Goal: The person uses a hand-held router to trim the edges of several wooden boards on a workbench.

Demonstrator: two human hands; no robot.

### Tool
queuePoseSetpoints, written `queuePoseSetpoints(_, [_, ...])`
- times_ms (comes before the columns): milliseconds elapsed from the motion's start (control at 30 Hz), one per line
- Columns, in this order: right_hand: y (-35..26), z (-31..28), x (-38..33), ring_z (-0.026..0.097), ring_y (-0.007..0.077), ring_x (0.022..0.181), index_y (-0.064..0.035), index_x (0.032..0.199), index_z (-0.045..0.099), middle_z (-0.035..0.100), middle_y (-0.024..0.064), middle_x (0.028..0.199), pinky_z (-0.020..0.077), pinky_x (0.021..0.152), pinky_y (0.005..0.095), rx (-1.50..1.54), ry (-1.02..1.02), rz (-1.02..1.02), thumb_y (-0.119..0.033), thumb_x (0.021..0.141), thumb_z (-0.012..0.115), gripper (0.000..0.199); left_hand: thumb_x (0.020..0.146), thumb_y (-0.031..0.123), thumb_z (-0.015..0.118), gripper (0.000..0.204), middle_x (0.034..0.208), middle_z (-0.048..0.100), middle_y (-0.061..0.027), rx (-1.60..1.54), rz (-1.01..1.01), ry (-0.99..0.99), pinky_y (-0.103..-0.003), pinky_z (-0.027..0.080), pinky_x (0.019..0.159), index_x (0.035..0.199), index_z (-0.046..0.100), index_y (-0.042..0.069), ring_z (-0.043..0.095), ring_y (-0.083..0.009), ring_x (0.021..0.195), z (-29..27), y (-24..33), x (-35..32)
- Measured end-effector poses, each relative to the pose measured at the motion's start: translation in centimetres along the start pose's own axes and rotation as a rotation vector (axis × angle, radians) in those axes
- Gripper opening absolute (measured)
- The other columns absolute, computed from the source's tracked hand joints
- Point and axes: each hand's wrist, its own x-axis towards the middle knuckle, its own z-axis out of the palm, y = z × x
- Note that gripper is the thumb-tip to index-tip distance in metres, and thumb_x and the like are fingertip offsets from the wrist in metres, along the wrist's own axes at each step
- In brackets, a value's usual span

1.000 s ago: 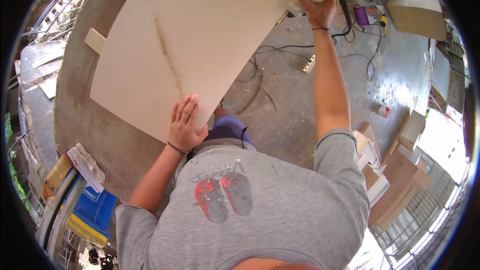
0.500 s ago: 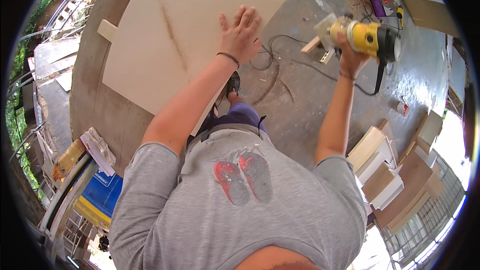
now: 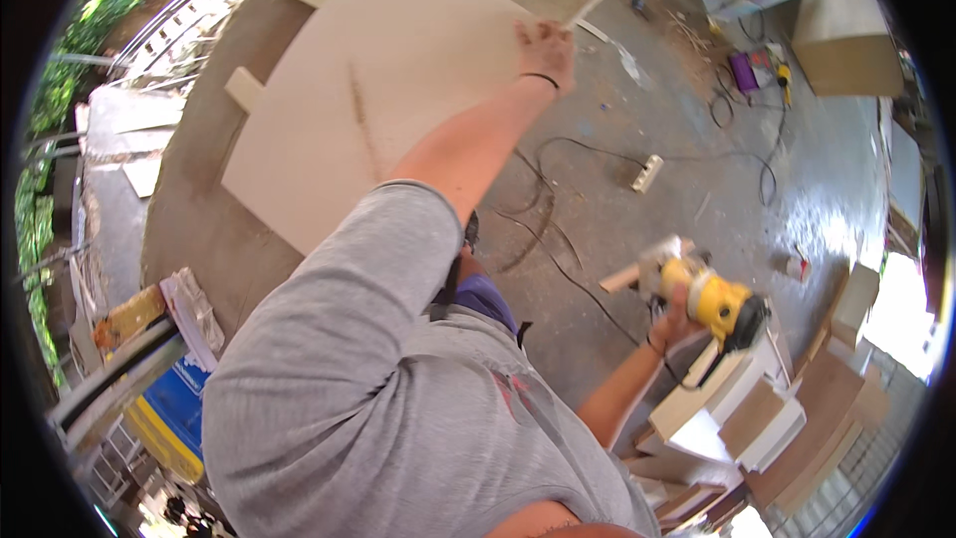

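Observation:
A large pale board [image 3: 299,120] lies low to the left, a brown dusty streak across its face. My left hand [image 3: 546,55] rests at its far right edge, fingers apart and slightly bent over the surface. Off to the right, my right hand [image 3: 677,319] is wrapped round the body of a yellow trim router [image 3: 719,301] with a black end, held above the floor and slightly blurred. A short wooden strip [image 3: 619,280] sticks out beside the router's clear base. The router's black cord hangs past my wrist.
Black cables [image 3: 588,144] run over the grey floor to a white power strip [image 3: 647,174]. Stacked wooden panels and box parts [image 3: 747,408] stand at the lower right. A cardboard-coloured box [image 3: 846,40] sits far right. Wooden battens [image 3: 244,90] jut from under the board's left side.
My left hand has slid right across the board to its edge. The router, in my right hand, has come down and nearer me. My body has turned, and the view has shifted.

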Motion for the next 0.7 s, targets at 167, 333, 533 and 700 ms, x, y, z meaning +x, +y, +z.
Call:
queuePoseSetpoints(167, [-0.8, -5.6, -1.8, 0.054, 0.0314, 0.117, 0.0054, 0.134, 0.037, 0.049, 0.0184, 0.132, 0.0445, 0.102, 0.0419, -0.152, 0.146, -0.019, -0.014, 0.071, 0.081, 0.079, 0.078, 0.019, 0.058, 0.051, 0.133, 0.040, -0.0217, 0.038, 0.234, -0.023, -0.067, 0.020, 0.108, 0.124, 0.049, -0.001, 0.033, -0.0358, 0.132, -0.5, 2.1, -3.9])
queuePoseSetpoints(333, [-3.7, -5.9, -2.7, 0.057, 0.0324, 0.114, 0.0070, 0.131, 0.041, 0.053, 0.0204, 0.129, 0.0479, 0.098, 0.0416, -0.135, 0.240, -0.012, -0.014, 0.072, 0.079, 0.074, 0.081, 0.018, 0.056, 0.046, 0.128, 0.041, -0.0202, -0.027, 0.480, -0.040, -0.067, 0.019, 0.108, 0.122, 0.050, -0.001, 0.032, -0.0336, 0.132, 0.0, 1.8, -11.4])
queuePoseSetpoints(533, [-3.9, -7.6, -3.5, 0.057, 0.0312, 0.113, 0.0082, 0.130, 0.041, 0.053, 0.0197, 0.128, 0.0482, 0.098, 0.0418, -0.129, 0.288, -0.034, -0.015, 0.072, 0.080, 0.073, 0.080, 0.021, 0.058, 0.046, 0.127, 0.044, -0.0169, -0.013, 0.917, -0.159, -0.065, 0.018, 0.110, 0.121, 0.051, 0.001, 0.032, -0.0296, 0.132, -1.2, -2.1, -22.4])
queuePoseSetpoints(700, [-4.6, -6.3, -5.1, 0.056, 0.0276, 0.114, 0.0048, 0.133, 0.043, 0.052, 0.0148, 0.131, 0.0472, 0.098, 0.0419, -0.050, 0.273, -0.106, -0.012, 0.071, 0.080, 0.074, 0.076, 0.013, 0.062, 0.041, 0.125, 0.050, -0.0090, -0.175, 1.255, -0.278, -0.059, 0.016, 0.114, 0.116, 0.055, 0.006, 0.033, -0.0252, 0.136, -2.7, -8.2, -28.1])
